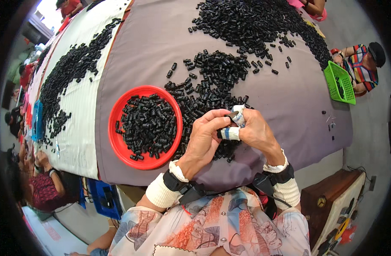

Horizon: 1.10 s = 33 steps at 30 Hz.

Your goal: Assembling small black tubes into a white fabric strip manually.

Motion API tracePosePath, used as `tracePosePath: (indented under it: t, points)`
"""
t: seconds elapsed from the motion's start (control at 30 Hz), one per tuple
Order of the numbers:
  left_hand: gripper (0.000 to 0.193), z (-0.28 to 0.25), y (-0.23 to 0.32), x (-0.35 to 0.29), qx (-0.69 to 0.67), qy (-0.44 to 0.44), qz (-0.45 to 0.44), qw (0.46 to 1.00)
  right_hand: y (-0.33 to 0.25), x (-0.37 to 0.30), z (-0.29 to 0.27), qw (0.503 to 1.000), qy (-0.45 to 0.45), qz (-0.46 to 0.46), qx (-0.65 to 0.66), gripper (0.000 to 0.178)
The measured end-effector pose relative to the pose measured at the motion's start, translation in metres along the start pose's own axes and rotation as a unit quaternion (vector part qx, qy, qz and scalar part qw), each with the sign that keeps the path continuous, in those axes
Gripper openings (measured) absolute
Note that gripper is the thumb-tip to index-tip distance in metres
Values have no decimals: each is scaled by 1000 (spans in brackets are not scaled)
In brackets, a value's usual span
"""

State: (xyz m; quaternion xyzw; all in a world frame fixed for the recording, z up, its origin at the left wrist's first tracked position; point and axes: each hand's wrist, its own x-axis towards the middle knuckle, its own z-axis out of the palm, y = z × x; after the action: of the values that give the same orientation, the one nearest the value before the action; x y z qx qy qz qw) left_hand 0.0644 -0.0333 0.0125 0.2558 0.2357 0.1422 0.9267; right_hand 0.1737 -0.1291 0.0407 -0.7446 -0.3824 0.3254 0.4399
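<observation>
My left hand (205, 135) and my right hand (257, 130) meet above the near edge of the table. Left thumb and fingers pinch a small black piece, mostly hidden by the fingertips. White-and-blue cloth sleeves (238, 117) wrap fingers of the right hand, which is closed around a thin, dark, blade-like tool (233, 114) touching the piece. Beneath and beyond the hands spreads a pile of small black cylindrical parts (216, 70). Left of my left hand stands a round red tray (114, 141), filled with the same kind of black parts (146, 123).
A larger heap of black parts (242, 21) covers the far side of the mauve cloth (140, 47). On the right, a person in a striped top (362, 64) sits by a green basket (341, 83). Other people work along the white-covered table (78, 141) at left.
</observation>
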Motion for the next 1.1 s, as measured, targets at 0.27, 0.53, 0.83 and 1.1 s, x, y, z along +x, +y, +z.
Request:
tracePosePath:
  t: [0.27, 0.53, 0.83, 1.1]
  points:
    - [17, -33, 28, -24, 73, 45, 155, 984, 5, -11, -6, 999, -32, -6, 34, 30]
    - [21, -81, 61, -53, 405, 260, 324, 815, 30, -26, -34, 996, 4, 32, 84, 19]
    - [24, -34, -30, -13, 711, -59, 270, 646, 27, -33, -37, 998, -11, 10, 57, 21]
    - [21, -37, -49, 1, 780, -105, 302, 538, 42, -39, -37, 997, -28, 31, 61, 16]
